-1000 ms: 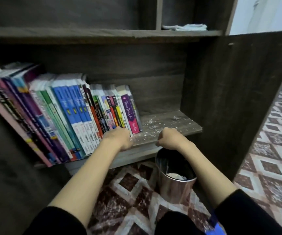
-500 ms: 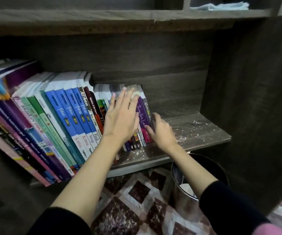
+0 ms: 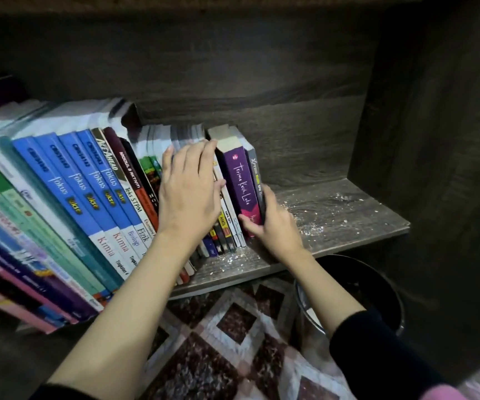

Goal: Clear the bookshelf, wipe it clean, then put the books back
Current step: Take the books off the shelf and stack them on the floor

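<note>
Head view: your hands are on the row of books (image 3: 88, 192).
Your left hand (image 3: 188, 194) lies flat against them, fingers straight; your right hand (image 3: 273, 226) grips the purple book (image 3: 241, 183) at the end of the row.

Both my arms reach forward, forearms bare. My left hand (image 3: 189, 194) lies flat, fingers straight and together, pressing the books (image 3: 243, 186). My right hand (image 3: 275, 229) sits lower, thumb and fingers curled round the end books.
</note>
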